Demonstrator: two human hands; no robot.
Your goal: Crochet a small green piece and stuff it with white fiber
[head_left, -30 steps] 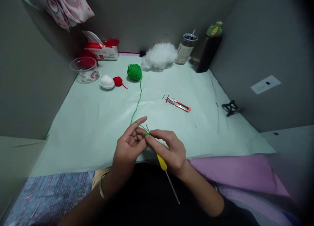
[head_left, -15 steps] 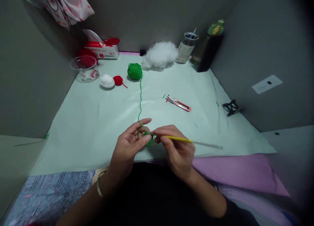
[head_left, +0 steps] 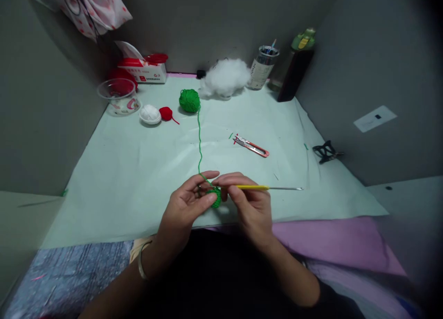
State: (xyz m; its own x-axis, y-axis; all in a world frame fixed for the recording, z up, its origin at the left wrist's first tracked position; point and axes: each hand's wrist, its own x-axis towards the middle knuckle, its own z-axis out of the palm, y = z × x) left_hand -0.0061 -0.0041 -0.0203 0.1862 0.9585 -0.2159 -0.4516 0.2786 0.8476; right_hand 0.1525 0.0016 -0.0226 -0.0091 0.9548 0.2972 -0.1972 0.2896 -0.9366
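Between the thumb and fingers of my left hand [head_left: 185,201] is a small green crochet piece [head_left: 216,198]. A strand of green yarn [head_left: 200,143] runs from the green yarn ball [head_left: 189,100] over my left index finger to the piece. My right hand [head_left: 252,208] is closed around the yellow grip of a crochet hook [head_left: 254,187]. The hook lies nearly level, its left tip at the top edge of the piece; fingers partly hide that tip. Its bare metal end points right.
Thread snips [head_left: 252,146] lie beyond my right hand. A white yarn ball [head_left: 150,114] and a red one [head_left: 166,113] sit back left, near a clear plastic tub [head_left: 119,97]. Along the back are white stuffing [head_left: 226,78], a pen holder [head_left: 263,69] and a bottle [head_left: 296,67]. Walls stand on both sides.
The hook has swung from sloping down rightward to nearly level. Both hands have shifted slightly, the left one to the right, and more of the green piece shows.
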